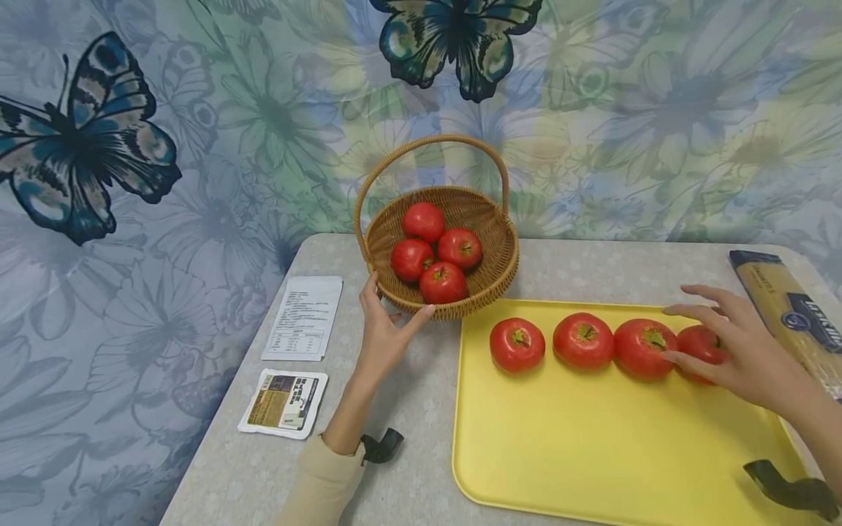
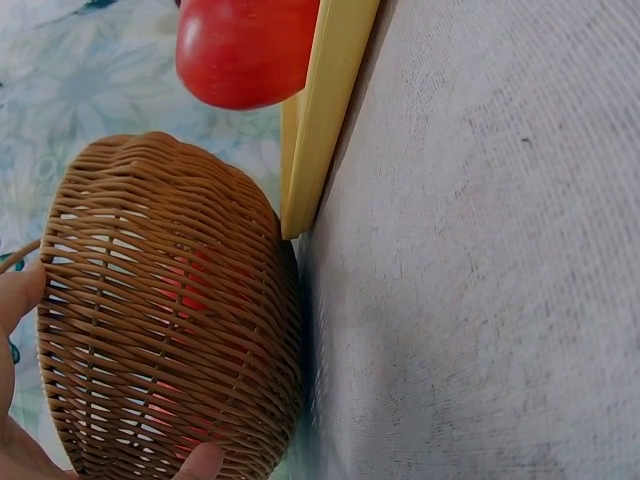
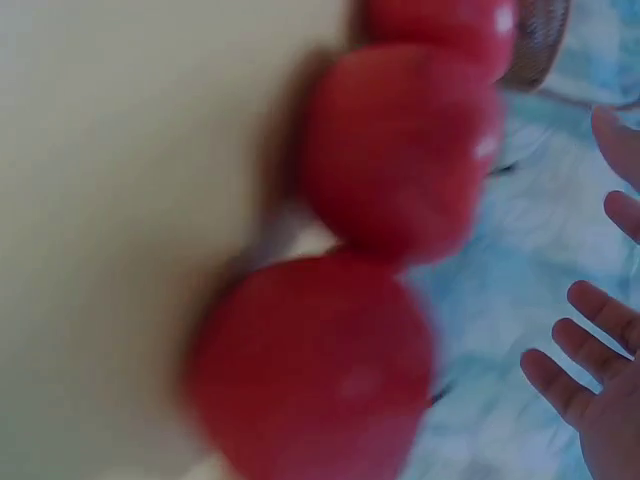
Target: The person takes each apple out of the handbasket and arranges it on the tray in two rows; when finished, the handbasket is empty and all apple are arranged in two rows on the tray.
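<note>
A brown wicker basket [image 1: 495,282] with an arched handle holds several red apples [image 1: 443,283]. My left hand [image 1: 388,332] holds its lower left side, fingers at the rim and thumb against the front weave. The left wrist view shows the woven wall [image 2: 170,300] close up, apples faintly visible through it. On a yellow tray [image 1: 559,453], several more apples [image 1: 582,341] stand in a row. Above the rightmost apple [image 1: 702,345] is my right hand [image 1: 746,347], fingers spread, partly covering it. Fingers [image 3: 600,350] in the right wrist view look apart from the blurred apples.
Left of the basket lie a white printed packet [image 1: 302,318] and a smaller packet with a brown label [image 1: 284,403]. A long brown and dark blue package [image 1: 792,310] lies beyond the tray's right edge. Behind the table hangs a floral cloth with butterflies [image 1: 457,44].
</note>
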Demonstrator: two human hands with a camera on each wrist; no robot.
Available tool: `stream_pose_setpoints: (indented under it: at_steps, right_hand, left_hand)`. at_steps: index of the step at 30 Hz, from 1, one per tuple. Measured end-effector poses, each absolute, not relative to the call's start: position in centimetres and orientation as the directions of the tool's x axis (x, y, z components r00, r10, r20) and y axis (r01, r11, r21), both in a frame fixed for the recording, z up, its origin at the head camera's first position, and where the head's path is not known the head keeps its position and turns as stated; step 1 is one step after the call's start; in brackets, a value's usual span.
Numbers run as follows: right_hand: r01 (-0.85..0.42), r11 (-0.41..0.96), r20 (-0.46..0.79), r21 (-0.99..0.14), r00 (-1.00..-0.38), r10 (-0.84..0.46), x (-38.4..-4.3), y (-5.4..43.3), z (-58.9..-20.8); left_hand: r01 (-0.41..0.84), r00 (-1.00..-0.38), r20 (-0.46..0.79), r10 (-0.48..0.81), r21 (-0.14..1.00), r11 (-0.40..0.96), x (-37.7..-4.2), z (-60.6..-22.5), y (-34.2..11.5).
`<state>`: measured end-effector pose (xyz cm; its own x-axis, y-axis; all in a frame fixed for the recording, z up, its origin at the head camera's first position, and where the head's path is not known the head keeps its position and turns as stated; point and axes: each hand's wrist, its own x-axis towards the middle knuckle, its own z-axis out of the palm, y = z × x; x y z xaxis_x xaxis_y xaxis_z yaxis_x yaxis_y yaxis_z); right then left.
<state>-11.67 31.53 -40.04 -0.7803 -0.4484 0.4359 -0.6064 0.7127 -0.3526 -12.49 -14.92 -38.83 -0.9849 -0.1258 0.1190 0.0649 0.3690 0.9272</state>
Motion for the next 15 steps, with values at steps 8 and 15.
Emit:
stream_pose_setpoints:
  at_steps: [8, 15]
  right_hand:
    - [-0.727, 0.533, 0.382, -0.433, -0.683, -0.622, -17.0, 21.2, -34.9]
    - [-0.811, 0.350, 0.356, -0.468, -0.536, -0.766, -21.4, 12.8, -34.2]
  left_hand:
    - [0.063, -0.985, 0.117, -0.130, 0.930, 0.362, -12.0, -37.9, -15.0]
    - [0.078, -0.984, 0.129, -0.121, 0.932, 0.354, -12.1, -37.9, -14.8]
